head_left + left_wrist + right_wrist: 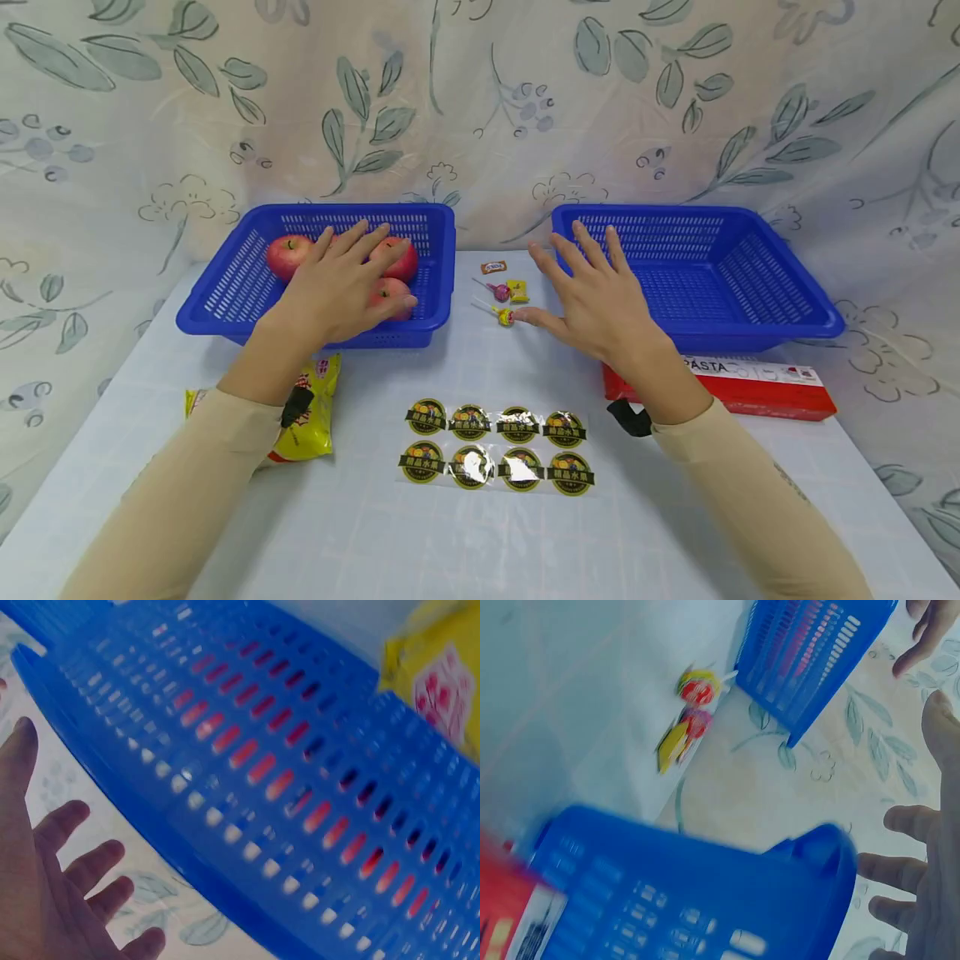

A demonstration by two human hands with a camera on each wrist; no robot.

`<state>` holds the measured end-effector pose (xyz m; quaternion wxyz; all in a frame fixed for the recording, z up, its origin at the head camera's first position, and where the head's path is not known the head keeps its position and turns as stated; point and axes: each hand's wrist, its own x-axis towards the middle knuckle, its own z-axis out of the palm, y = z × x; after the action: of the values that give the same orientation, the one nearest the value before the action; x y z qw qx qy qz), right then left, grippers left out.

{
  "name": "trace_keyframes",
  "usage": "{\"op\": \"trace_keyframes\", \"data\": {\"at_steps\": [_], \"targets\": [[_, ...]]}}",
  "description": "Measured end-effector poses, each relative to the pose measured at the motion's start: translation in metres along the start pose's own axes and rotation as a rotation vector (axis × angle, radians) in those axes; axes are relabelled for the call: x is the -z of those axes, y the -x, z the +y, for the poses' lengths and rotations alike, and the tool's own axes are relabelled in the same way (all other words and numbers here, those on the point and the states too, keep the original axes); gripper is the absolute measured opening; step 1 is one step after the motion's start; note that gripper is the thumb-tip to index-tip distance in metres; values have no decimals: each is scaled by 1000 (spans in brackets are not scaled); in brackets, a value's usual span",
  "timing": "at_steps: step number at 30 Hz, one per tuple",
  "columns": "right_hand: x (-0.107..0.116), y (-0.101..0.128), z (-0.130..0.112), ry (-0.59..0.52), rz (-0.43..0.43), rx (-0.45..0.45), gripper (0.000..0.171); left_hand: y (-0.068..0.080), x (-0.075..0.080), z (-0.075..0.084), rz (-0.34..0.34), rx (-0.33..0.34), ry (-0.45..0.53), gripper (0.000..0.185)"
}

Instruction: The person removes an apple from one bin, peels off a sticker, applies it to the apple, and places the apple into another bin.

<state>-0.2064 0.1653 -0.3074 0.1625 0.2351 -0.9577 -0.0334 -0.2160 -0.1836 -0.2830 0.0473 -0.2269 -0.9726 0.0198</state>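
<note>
the left hand [337,287], fingers straight, lies over the apples [288,254] in the left basket [225,292] near the tabletop's far edge. the right hand [600,296], released and spread, hovers beside the lollipops [501,304] between the baskets.

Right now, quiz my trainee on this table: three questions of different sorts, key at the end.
1. True or false: the right basket holds apples.
2. How many red apples show in the left basket?
3. What lies nearest the right hand: A) the sticker sheet, B) the lollipops, C) the yellow snack bag?

Key: 1. False, it shows nothing inside. 2. Three, partly under the open left hand. 3. B, beside the thumb.
</note>
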Motion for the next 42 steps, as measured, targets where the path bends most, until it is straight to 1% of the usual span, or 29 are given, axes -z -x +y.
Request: {"op": "trace_keyframes", "data": {"at_steps": [4,6,10,13,18,23,27,31,35,40,42], "targets": [[-1,-10,-10,-94,35,68,90,-4,12,-12,-86,19,74,82],[-2,-15,-14,-147,46,98,87,-7,19,-19,-118,27,114,86],[-6,-26,-24,-270,24,109,83,-15,27,-30,-182,61,166,93],[-11,-33,-33,-380,-4,103,80,-21,26,-38,-229,89,204,93],[-22,-42,-45,-529,-66,92,75,-30,20,-48,-271,98,286,86],[-27,-49,-54,-609,-138,60,74,-36,18,-55,-346,117,339,80],[-28,-57,-61,-676,-171,41,75,-42,17,-60,-411,120,384,82],[-34,-63,-67,-754,-195,32,73,-48,15,-67,-482,120,441,83],[-43,-70,-74,-848,-198,30,71,-50,14,-74,-553,128,501,81],[-48,-74,-75,-915,-192,29,72,-55,16,-75,-636,156,619,79],[-49,-74,-75,-941,-192,11,73,-58,18,-75,-647,162,656,78]]}}
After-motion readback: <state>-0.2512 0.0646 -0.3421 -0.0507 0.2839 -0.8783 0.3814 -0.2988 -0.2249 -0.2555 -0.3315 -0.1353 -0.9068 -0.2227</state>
